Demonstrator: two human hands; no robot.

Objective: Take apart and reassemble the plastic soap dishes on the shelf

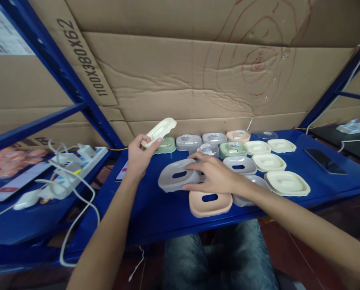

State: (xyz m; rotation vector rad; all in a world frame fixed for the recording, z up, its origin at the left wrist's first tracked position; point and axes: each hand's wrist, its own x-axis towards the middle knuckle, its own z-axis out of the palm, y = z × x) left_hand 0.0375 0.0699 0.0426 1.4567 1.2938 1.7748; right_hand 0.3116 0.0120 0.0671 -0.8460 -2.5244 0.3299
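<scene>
My left hand (pixel 142 155) pinches a thin cream soap dish tray (pixel 163 129) between thumb and fingers, holding it tilted above the table. My right hand (pixel 213 173) grips a grey soap dish base (pixel 167 179) by its right side; an oblong slot shows in its floor. A peach base (pixel 196 207) with a similar slot lies just below that hand. Another grey base (pixel 250 165) sits to its right, and a further grey piece (pixel 243 199) is partly hidden behind my right forearm. Several cream trays (pixel 288 183) lie farther right.
Behind stand several soap dishes with clear covers and stickers, among them a green one (pixel 233 150). A dark phone (pixel 325 161) lies at the right of the blue table (pixel 155 219). Power strips with white cables (pixel 73 165) are at left. A cardboard wall (pixel 167 72) closes the back.
</scene>
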